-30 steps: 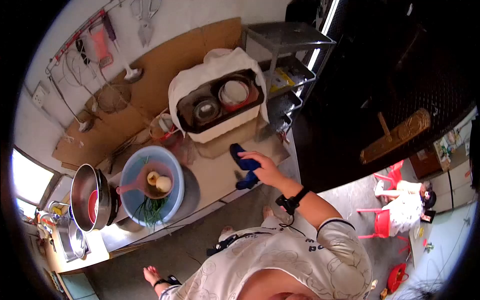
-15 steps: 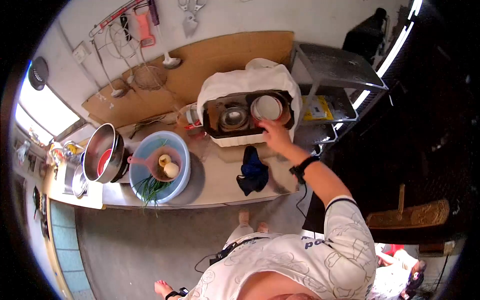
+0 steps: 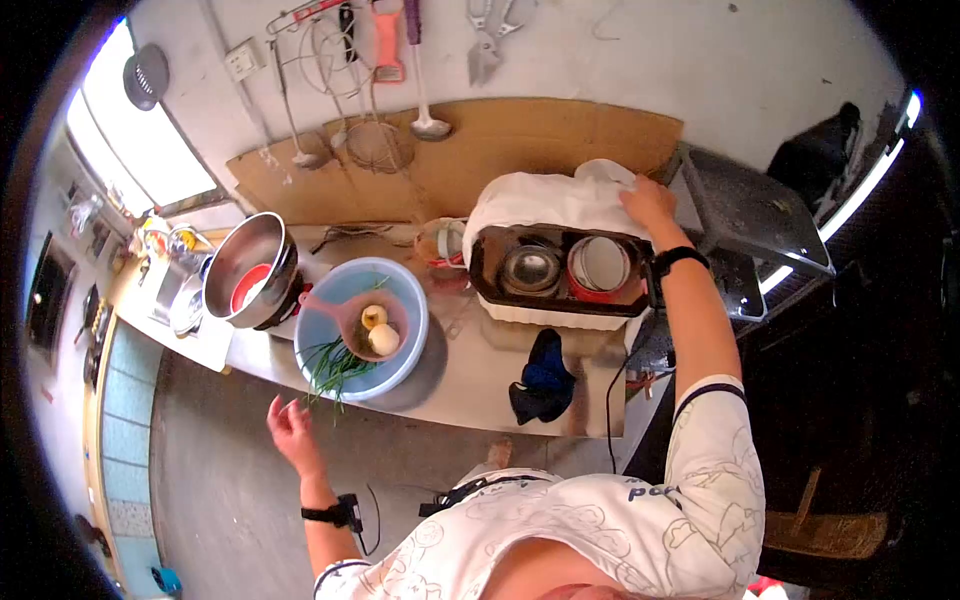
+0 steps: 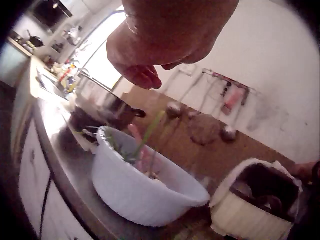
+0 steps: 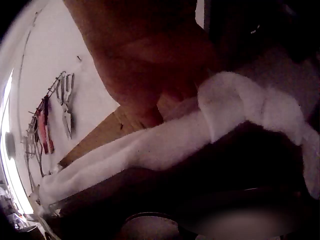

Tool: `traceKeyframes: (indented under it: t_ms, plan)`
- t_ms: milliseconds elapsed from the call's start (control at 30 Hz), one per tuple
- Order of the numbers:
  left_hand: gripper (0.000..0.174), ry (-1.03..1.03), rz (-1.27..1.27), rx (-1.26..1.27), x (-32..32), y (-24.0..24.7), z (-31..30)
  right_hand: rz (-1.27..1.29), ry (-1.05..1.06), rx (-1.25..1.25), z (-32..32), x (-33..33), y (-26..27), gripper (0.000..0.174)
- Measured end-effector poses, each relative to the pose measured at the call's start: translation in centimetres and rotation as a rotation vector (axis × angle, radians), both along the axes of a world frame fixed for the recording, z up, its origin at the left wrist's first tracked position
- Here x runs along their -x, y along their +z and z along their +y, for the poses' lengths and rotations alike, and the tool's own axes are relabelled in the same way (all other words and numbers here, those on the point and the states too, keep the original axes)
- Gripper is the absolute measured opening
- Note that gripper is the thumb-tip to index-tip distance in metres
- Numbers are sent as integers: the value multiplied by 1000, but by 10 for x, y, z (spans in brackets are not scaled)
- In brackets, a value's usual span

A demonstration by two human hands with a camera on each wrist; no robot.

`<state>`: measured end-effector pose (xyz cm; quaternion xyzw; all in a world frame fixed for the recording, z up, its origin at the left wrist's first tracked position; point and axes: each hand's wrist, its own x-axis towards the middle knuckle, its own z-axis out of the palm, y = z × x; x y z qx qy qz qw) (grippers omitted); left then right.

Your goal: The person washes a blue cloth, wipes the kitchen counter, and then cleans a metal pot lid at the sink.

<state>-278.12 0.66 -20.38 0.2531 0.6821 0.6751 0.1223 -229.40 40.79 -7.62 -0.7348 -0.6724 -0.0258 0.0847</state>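
My right hand (image 3: 650, 207) grips the edge of a white cloth (image 3: 545, 207) at the back right corner of a box; in the right wrist view its fingers go behind the folded cloth (image 5: 165, 145). The cloth drapes over the back of the box (image 3: 560, 312), whose dark inside holds a metal bowl (image 3: 530, 268) and a white-and-red container (image 3: 603, 265). My left hand (image 3: 292, 432) hangs in the air, fingers loosely bent and holding nothing, in front of a light blue basin (image 3: 412, 345). A crumpled dark blue cloth (image 3: 543, 380) lies on the counter before the box.
In the basin are green stalks (image 3: 340, 370) and a pink strainer (image 3: 345, 312) holding pale round pieces. A steel pot (image 3: 250, 270) with a red bowl inside stands left of it. Utensils such as a ladle (image 3: 430, 125) hang on the wall. A dark shelf rack (image 3: 745, 215) stands right of the box.
My right hand has let go of the dark blue cloth on the counter and moved past the box's front to the white cloth. My left hand has risen from low at my side.
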Motion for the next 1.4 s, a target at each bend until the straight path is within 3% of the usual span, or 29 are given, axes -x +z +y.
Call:
traceKeyframes:
  t_ms: [133, 200, 267, 367, 467, 533, 667, 733, 833, 900, 967, 1067, 1133, 1200, 1267, 1333, 1400]
  plan:
    - [33, -206, 19, -122, -17, -16, 31, 10, 139, -185, -21, -1, -1, 24]
    - [34, -269, 36, -128, -26, -17, 40, 339, 472, -815, -44, -3, -8, 12]
    - [33, -281, 53, -85, -36, -13, 46, 518, 594, -828, -96, 0, -3, 6]
    - [32, -296, 71, -31, -46, -16, 51, 480, 789, -789, -167, -13, -24, 3]
    - [32, -368, 41, -27, -53, -27, 58, 373, 871, -483, -224, -24, -76, 11]
    - [32, -400, 43, -28, -59, -34, 65, 172, 1000, -321, -241, -25, -103, 9]
    - [32, -477, 69, -23, -72, -36, 74, 25, 1008, -152, -245, -45, -151, 10]
    - [32, -517, 99, -6, -80, -31, 79, -44, 763, 262, -247, -35, -153, 13]
    - [33, -581, 58, -39, -82, -40, 85, 160, 842, 80, -254, -14, -154, 15]
    - [32, -616, 29, 19, -90, -40, 92, 162, 842, 79, -248, -4, -152, 18]
    - [30, -646, -4, 73, -103, -40, 104, 264, 719, -167, -241, 6, -146, 21]
    - [33, -805, 166, 149, -129, -37, 131, 260, 580, -317, -217, 11, -141, 32]
    - [39, -982, 356, 305, -147, -32, 150, 221, 398, -460, -204, 16, -123, 41]
    - [44, -981, 478, 323, -170, -20, 163, 57, 284, -732, -191, 20, -93, 47]
    - [49, -977, 602, 338, -191, -14, 179, 2, 256, -772, -173, 17, -74, 45]
    - [57, -882, 871, 170, -206, -20, 189, -47, 226, -799, -167, 9, -76, 43]
    - [55, -884, 911, 157, -215, -22, 193, 309, 375, -371, -159, -4, -88, 35]
